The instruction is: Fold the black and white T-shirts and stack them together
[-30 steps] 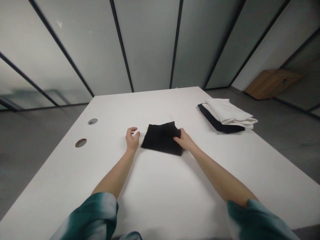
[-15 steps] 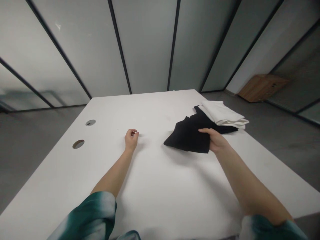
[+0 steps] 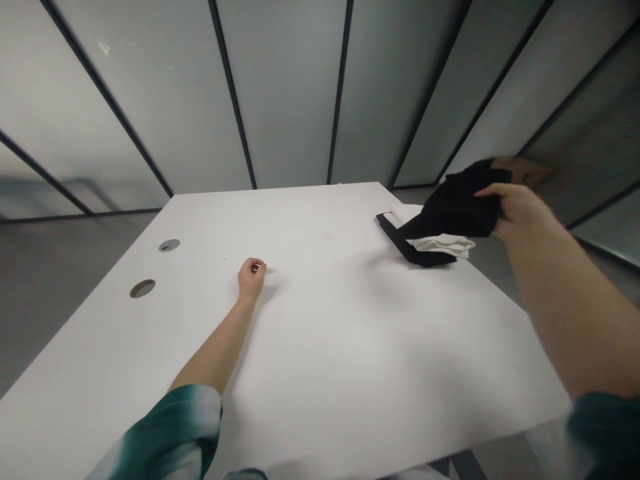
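Note:
My right hand (image 3: 523,210) grips a folded black cloth (image 3: 465,200) by its near right edge, thumb on top. The cloth is held up in the air over a small pile at the table's right side, its left corner hanging low. In that pile a folded white cloth (image 3: 445,245) lies on another black cloth (image 3: 410,253); part of both is hidden behind the held one. My left hand (image 3: 251,277) rests on the white table (image 3: 320,347) with its fingers curled in, no object showing in them.
Two round holes, one farther (image 3: 169,245) and one nearer (image 3: 143,289), are cut in the table's left side. Frosted glass panels (image 3: 285,93) with dark frames stand behind the table. A wooden box (image 3: 533,170) is on the floor at the back right, partly covered from view.
My right hand has lifted the folded black cloth and carried it right and away from me, over the pile. My left hand stays curled on the table; the view has shifted slightly.

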Motion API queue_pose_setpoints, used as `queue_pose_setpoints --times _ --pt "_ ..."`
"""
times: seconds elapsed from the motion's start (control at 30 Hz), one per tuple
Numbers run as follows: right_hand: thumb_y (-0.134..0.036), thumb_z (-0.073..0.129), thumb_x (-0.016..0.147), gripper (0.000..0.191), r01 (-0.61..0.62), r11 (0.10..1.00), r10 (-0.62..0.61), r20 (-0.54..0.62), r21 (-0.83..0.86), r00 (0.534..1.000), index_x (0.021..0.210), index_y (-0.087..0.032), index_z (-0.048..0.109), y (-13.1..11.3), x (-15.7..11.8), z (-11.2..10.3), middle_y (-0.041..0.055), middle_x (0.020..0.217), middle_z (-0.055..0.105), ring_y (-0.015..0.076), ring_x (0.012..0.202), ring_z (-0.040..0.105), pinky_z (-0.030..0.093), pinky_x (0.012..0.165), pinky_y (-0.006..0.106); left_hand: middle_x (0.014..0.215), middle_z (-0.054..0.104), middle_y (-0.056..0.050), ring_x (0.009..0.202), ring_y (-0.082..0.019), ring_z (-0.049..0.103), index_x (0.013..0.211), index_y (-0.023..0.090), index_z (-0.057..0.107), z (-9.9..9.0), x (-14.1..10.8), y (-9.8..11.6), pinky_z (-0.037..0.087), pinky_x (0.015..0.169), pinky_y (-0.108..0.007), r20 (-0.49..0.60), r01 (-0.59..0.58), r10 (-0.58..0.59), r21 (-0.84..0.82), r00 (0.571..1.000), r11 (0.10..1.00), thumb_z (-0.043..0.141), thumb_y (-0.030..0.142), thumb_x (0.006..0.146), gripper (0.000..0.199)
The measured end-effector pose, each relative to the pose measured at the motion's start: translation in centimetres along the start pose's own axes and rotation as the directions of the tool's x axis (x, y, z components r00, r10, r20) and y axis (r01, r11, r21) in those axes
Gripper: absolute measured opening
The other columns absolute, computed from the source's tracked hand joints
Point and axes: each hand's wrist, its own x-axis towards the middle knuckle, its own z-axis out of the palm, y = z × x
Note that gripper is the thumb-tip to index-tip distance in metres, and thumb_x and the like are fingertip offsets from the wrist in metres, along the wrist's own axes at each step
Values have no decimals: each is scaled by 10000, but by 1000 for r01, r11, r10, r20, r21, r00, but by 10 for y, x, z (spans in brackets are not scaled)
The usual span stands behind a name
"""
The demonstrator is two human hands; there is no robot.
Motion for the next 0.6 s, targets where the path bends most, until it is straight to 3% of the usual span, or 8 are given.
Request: queue_pose_setpoints --times 0.1,0.17,0.23,0.3,0.4,0.43,0.5,0.6 --pt "111 550 681 477 181 909 -199 -9 -376 980 821 -334 650 -14 37 -2 -107 664 632 119 763 601 521 884 273 646 574 16 628 -156 517 698 221 566 -1 0 0 434 629 -284 -4 20 -20 16 1000 1000 571 350 678 131" --pt "136 553 664 521 395 727 -421 90 -562 903 876 -322 678 -15 52 -8 -76 799 656 126 914 596 443 985 265 637 570 19 619 -152 508 689 222 561 -1 1 -1 427 615 -278 -8 28 -28 11 1000 1000 565 353 673 132" --pt "140 544 654 508 511 551 -517 210 -660 830 915 -268 698 -2 58 -16 3 981 668 166 1084 564 357 1063 306 628 564 19 609 -150 501 684 221 562 -1 1 -2 418 597 -274 -9 24 -24 0 1000 1000 565 355 666 135" --pt "133 536 643 477 502 466 -468 278 -729 839 918 -223 697 26 55 -25 83 1089 655 218 1150 535 320 1076 369 608 553 21 593 -148 494 678 221 565 -1 2 -3 406 576 -271 -9 17 -17 -4 1000 1000 569 358 661 138" --pt "114 521 609 405 297 454 -201 228 -840 953 813 -199 677 83 42 -37 114 1009 670 261 1070 568 340 1031 443 595 552 22 583 -148 494 670 222 564 -2 2 -3 396 558 -267 -4 9 -9 0 1000 1000 571 358 660 136" --pt "95 549 597 353 260 454 -151 214 -852 965 770 -188 671 102 36 -41 124 939 678 285 1029 586 359 1001 473 597 556 22 584 -148 497 670 222 564 -2 2 -3 397 556 -266 1 7 -7 0 1000 1000 570 356 661 135" --pt "14 587 639 293 250 387 -142 211 -888 967 842 -176 681 132 28 -49 149 982 685 311 1047 589 366 996 500 603 562 19 588 -149 502 670 221 565 -2 2 -3 397 550 -262 15 4 -4 0 1000 1000 569 353 663 132" --pt "-106 584 707 373 294 175 -134 273 -940 953 1068 -136 669 155 23 -59 204 1158 658 353 1118 573 370 1010 533 610 566 14 595 -150 507 665 218 563 -2 2 -3 405 559 -264 30 -8 8 3 1000 1000 569 350 668 131"
